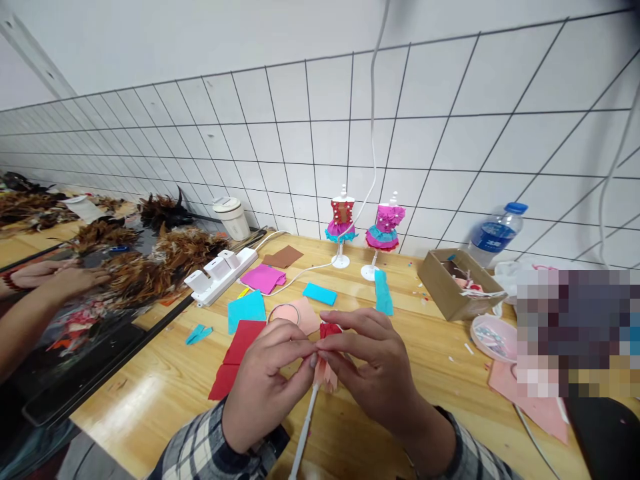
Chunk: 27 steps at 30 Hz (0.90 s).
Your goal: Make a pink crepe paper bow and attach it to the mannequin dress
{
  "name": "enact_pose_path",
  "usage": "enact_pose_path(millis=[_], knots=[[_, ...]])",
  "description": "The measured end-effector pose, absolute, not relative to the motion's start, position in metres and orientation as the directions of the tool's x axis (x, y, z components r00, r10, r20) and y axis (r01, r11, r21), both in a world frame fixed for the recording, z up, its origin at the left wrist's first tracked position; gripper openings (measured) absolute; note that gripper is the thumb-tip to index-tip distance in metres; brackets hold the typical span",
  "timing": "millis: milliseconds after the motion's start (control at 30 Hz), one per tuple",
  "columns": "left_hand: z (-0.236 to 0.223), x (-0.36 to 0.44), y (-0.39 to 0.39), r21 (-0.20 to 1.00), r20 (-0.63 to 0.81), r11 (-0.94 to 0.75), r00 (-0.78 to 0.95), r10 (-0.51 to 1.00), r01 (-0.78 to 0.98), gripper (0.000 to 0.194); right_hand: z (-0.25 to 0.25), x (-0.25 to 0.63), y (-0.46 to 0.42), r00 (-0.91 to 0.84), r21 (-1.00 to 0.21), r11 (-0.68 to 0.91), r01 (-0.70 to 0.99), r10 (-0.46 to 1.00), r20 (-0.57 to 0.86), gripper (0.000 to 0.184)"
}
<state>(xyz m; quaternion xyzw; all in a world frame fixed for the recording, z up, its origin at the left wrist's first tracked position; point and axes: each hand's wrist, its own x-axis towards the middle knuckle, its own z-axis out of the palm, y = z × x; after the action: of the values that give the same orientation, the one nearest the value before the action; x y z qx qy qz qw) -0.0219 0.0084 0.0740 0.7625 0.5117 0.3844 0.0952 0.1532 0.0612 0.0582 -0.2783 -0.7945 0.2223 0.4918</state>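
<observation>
Between my hands is a miniature dress form [330,329], with gathered red material at its top and peach strips [328,377] hanging below. Its thin white rod [305,430] slants down toward the table's front. My left hand [273,380] is closed, thumb and fingertips pinching at the form's left side. My right hand [377,363] closes on it from the right, fingers across the red part. The fingertips meet and hide much of the form. Red sheets [243,350] lie beside my left hand; a peach sheet [306,312] and a metal ring [284,306] are behind it.
Two dressed miniature forms [343,217] [385,227] stand at the back. A power strip [220,277], blue sheets [247,312], a cardboard box [457,287], a pin dish [493,339] and a bottle [495,233] surround the work area. At left, another person's hands [75,279] are among brown feathers.
</observation>
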Motion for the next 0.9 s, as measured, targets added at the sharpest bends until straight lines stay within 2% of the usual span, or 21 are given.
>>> enact_pose_path(millis=[100, 233, 333, 433, 533, 633, 700, 767, 900], knots=[[0.073, -0.021, 0.007, 0.551, 0.476, -0.443, 0.17, 0.863, 0.707, 0.017, 0.058, 0.153, 0.059, -0.361, -0.572, 0.781, 0.25, 0.623, 0.693, 0.009], [0.075, -0.018, 0.005, 0.601, 0.453, -0.44, 0.169, 0.875, 0.667, 0.019, 0.059, 0.153, 0.056, -0.357, -0.598, 0.775, 0.206, 0.628, 0.691, 0.01], [0.076, -0.018, 0.004, 0.651, 0.398, -0.407, 0.169, 0.902, 0.64, 0.019, 0.063, 0.153, 0.053, -0.333, -0.678, 0.721, 0.14, 0.679, 0.654, 0.011], [0.073, -0.02, 0.003, 0.647, 0.311, -0.297, 0.113, 0.944, 0.702, 0.026, 0.066, 0.157, 0.054, -0.293, -0.802, 0.597, 0.028, 0.772, 0.564, 0.011], [0.064, -0.018, -0.003, 0.516, 0.089, -0.057, 0.013, 0.996, 0.854, 0.032, 0.06, 0.164, 0.067, -0.215, -0.905, 0.423, -0.043, 0.881, 0.422, 0.009], [0.05, -0.008, -0.014, 0.229, -0.232, 0.113, -0.058, 0.971, 0.967, 0.045, 0.043, 0.17, 0.089, -0.236, -0.944, 0.325, -0.053, 0.915, 0.328, 0.011], [0.042, 0.001, -0.02, 0.125, -0.364, 0.125, -0.072, 0.929, 0.984, 0.044, 0.03, 0.172, 0.102, -0.326, -0.952, 0.294, -0.081, 0.895, 0.304, 0.025], [0.036, 0.007, -0.022, 0.093, -0.437, 0.109, -0.058, 0.898, 0.99, 0.036, 0.018, 0.17, 0.11, -0.386, -0.962, 0.247, -0.112, 0.882, 0.271, 0.033], [0.033, 0.004, -0.019, -0.003, -0.485, 0.05, -0.045, 0.873, 0.999, 0.023, 0.002, 0.167, 0.112, -0.414, -0.984, 0.075, -0.16, 0.9, 0.136, 0.035]])
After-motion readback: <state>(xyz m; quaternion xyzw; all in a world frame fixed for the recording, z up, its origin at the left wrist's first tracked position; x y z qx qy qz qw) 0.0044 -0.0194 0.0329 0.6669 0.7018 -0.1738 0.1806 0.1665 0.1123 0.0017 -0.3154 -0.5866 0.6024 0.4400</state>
